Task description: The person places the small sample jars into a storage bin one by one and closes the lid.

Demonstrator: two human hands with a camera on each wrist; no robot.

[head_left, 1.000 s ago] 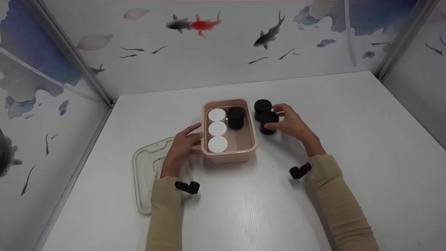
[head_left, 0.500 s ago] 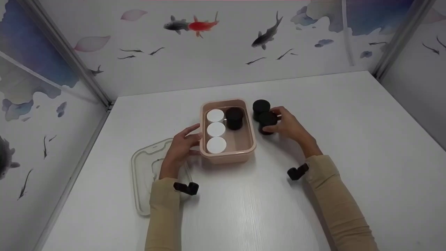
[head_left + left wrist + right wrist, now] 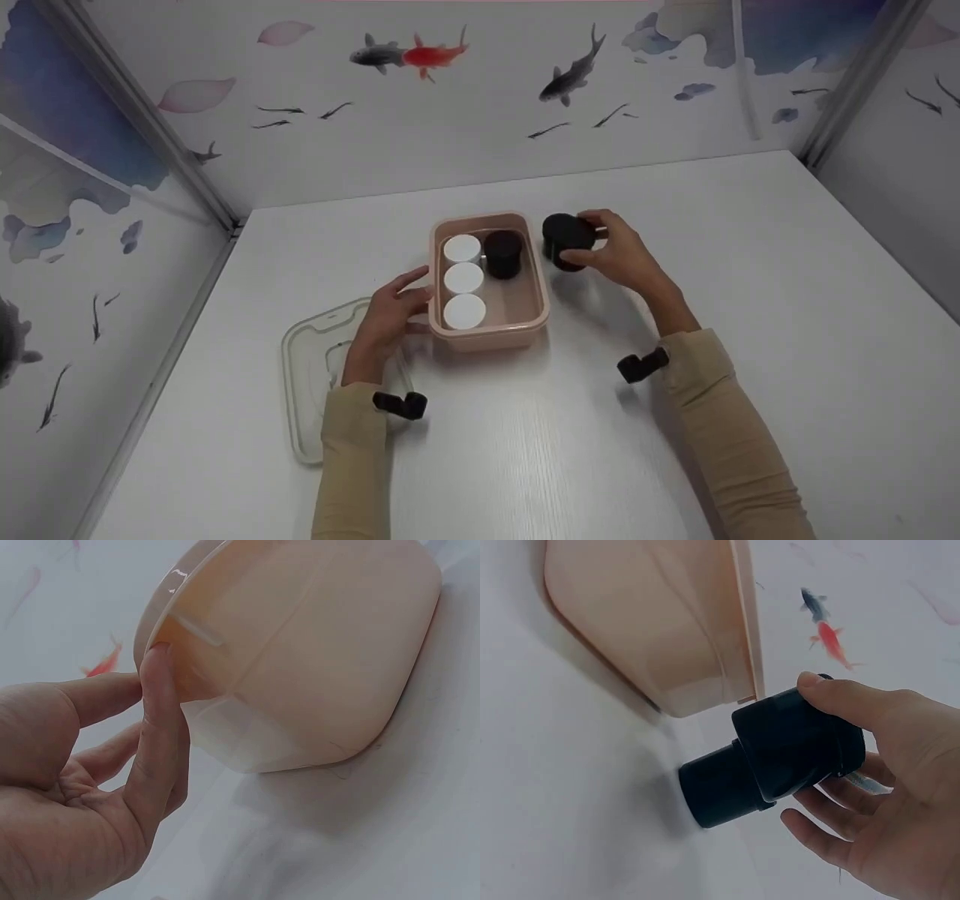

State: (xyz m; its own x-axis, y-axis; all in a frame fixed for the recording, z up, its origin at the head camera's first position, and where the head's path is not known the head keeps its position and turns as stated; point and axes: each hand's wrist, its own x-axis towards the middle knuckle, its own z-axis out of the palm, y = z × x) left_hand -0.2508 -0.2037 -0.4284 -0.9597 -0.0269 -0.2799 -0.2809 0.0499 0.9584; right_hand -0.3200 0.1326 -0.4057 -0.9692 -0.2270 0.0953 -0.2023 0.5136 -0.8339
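Note:
My right hand pinches a black lidded jar between thumb and fingers. It is held up off the table, overlapping a second black jar that stands behind it in the right wrist view. Left of them is a pink rectangular box. Inside, three white-lidded jars line its left side, and a black jar stands at the back right. My left hand rests its extended fingers against the box's left side; in the left wrist view a fingertip presses just under the rim.
A pale translucent lid lies on the white table, partly beneath the left forearm. Walls printed with fish enclose the table at the back and sides.
My right hand has lifted the nearer black jar and shifted it slightly back, so it now overlaps the other jar in the head view. The left hand stays at the box.

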